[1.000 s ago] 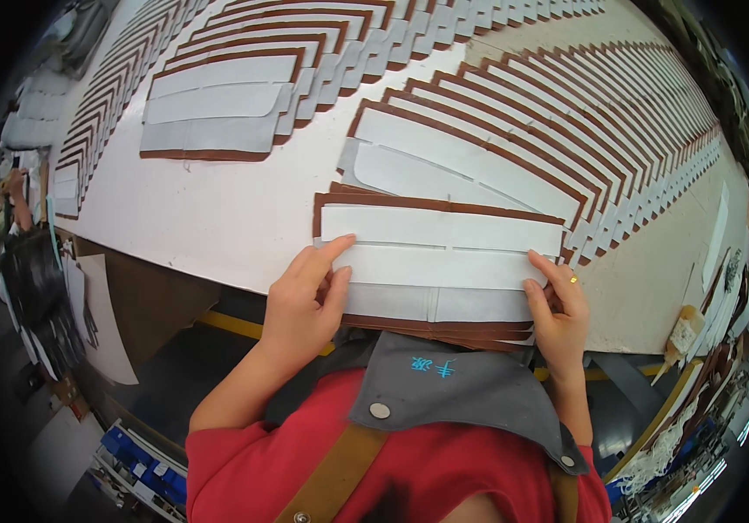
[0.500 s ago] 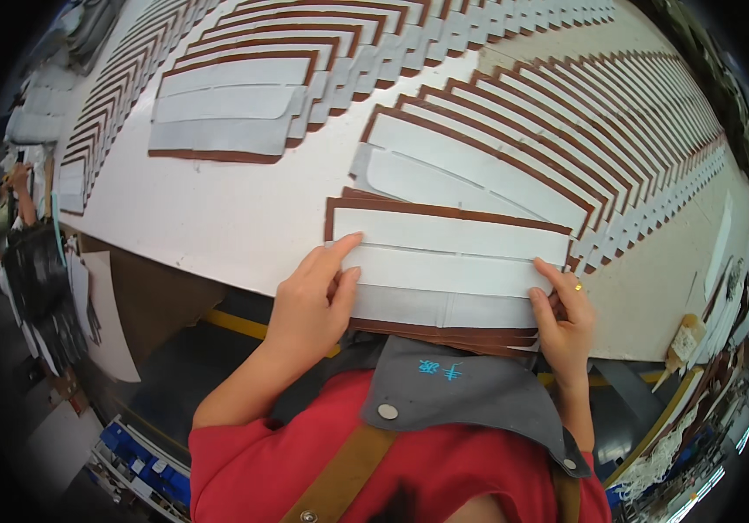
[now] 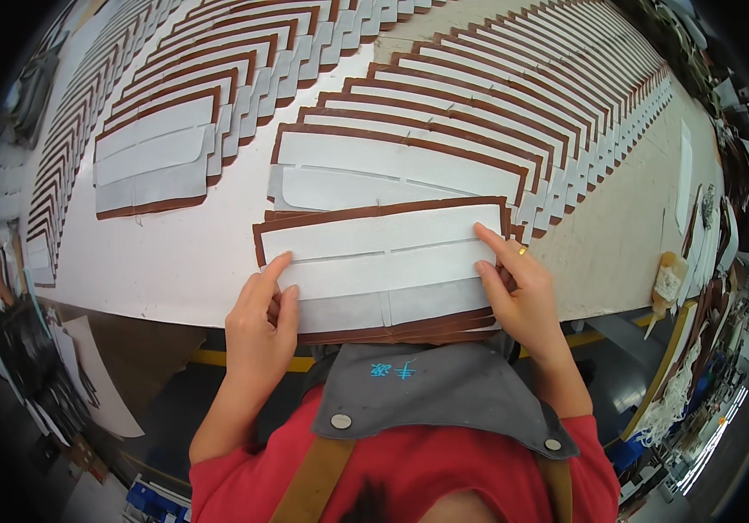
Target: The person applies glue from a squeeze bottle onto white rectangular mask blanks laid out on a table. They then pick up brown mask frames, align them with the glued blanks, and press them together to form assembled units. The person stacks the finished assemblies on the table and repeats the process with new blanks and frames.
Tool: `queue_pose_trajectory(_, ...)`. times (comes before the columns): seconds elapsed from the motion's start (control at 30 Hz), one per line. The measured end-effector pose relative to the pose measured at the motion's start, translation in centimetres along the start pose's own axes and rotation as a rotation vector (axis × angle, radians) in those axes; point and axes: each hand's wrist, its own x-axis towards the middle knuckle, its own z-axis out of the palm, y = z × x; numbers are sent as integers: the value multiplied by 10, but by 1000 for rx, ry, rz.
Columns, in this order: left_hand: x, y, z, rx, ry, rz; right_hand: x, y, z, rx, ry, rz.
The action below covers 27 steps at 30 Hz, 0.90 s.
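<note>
A white rectangular panel with brown edging (image 3: 348, 272) lies on top of a small stack of similar pieces at the table's near edge. Two slits run lengthwise across it, and a grey band shows along its lower part. At its left end is my left hand (image 3: 261, 318), index finger stretched onto the surface and thumb apart. My right hand (image 3: 518, 283), with a gold ring, touches the right end with index finger and thumb apart. Neither hand wraps around the panel. Layers of brown edging (image 3: 444, 329) show below it.
Just beyond lies a long overlapping row of brown-edged panels (image 3: 392, 166), fanning to the far right. Another row (image 3: 156, 157) runs along the left, with a third (image 3: 47, 213) farther left. A bottle with a pointed nozzle (image 3: 668, 281) is at the right. White sheet material (image 3: 100, 375) hangs at the lower left.
The view has shifted, so the rows, panel and hands appear farther left. The panel's right end now sits higher in the picture. Both hands stay at its two ends.
</note>
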Motion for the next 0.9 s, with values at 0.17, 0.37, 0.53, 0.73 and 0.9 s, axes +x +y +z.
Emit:
queue_pose_trajectory(0.17, 3, 2, -4, 93, -15, 17, 3, -1, -9, -160, 78, 18)
queue_pose_trajectory(0.37, 18, 4, 7, 228, 53, 354, 44, -20, 5, -196, 126, -399)
queue_pose_trajectory(0.53, 25, 10, 28, 207, 17, 618, 67, -25, 27, -178, -24, -474)
queue_pose_trajectory(0.73, 26, 2, 31, 254, -14, 622, 78, -24, 30, -125, -142, -391)
queue_pose_trajectory(0.9, 26, 1, 33, 230, -13, 637, 80, -22, 29, -109, -186, -368)
